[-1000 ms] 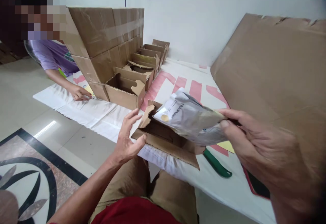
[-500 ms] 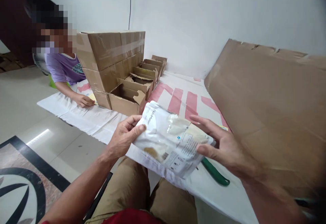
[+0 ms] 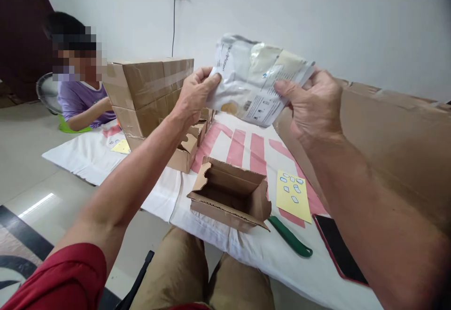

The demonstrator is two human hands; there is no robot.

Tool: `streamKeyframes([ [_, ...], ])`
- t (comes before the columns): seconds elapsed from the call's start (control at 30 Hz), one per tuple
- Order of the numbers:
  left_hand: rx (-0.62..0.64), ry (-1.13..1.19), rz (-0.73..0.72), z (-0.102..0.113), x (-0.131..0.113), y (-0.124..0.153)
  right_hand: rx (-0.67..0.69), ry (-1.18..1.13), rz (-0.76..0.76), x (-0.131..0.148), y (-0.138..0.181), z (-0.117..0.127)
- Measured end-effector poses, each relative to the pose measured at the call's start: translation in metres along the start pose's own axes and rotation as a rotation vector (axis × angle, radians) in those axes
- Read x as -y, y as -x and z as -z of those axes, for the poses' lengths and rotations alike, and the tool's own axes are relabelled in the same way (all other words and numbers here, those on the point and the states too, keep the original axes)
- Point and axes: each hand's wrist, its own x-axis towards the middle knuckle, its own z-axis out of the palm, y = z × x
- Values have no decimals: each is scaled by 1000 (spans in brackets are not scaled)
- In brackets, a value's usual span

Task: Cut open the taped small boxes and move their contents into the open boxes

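Observation:
A white printed pouch [image 3: 253, 82] is held up above the table, stretched between both hands. My left hand [image 3: 197, 91] pinches its left end, thumb on the front face. My right hand [image 3: 313, 98] grips the right end, with the thumb across the printed side and the fingers behind it. Below the pouch sits an open cardboard box [image 3: 229, 197] whose visible inside holds nothing. A green-handled tool [image 3: 291, 237] lies just right of the box; its working end is hidden.
Stacked taped cartons [image 3: 141, 84] stand at the left, with more open boxes beside them. A yellow paper with drawings [image 3: 292, 195] and a phone [image 3: 340, 249] lie at the right. A large cardboard sheet [image 3: 387, 145] leans there. A person in purple [image 3: 82, 98] sits behind the cartons.
Both hands have lifted the pouch up and away from me, uncovering the open box and yellow paper. My right hand has closed on the pouch's end. The other person's arm has drawn back.

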Motion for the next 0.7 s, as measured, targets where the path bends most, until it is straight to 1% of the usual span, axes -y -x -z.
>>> streamKeyframes([
  [0.03,-17,-36,-21,4,-3,-2,17,18,20,2,-1,-2],
  [0.07,-34,-74,-33,10,-7,3,42,28,46,3,1,-4],
  [0.13,-60,-145,-31,32,-18,30,99,31,110,2,14,-12],
  [0.23,-112,-245,30,81,-40,99,216,75,174,2,48,-40],
  [0.3,-216,-337,104,121,-51,147,378,129,157,2,70,-70],
  [0.37,-323,-383,221,159,-53,188,580,188,87,-2,86,-107],
  [0.4,-359,-403,301,177,-50,204,667,238,49,-8,92,-126],
  [0.47,-388,-458,472,204,-34,227,825,438,-4,-26,100,-161],
  [0.53,-381,-508,615,220,-9,238,956,663,-24,-51,106,-188],
  [0.6,-360,-529,699,228,20,240,1064,818,-25,-75,110,-204],
  [0.7,-321,-521,761,234,61,229,1160,967,-4,-100,114,-214],
])
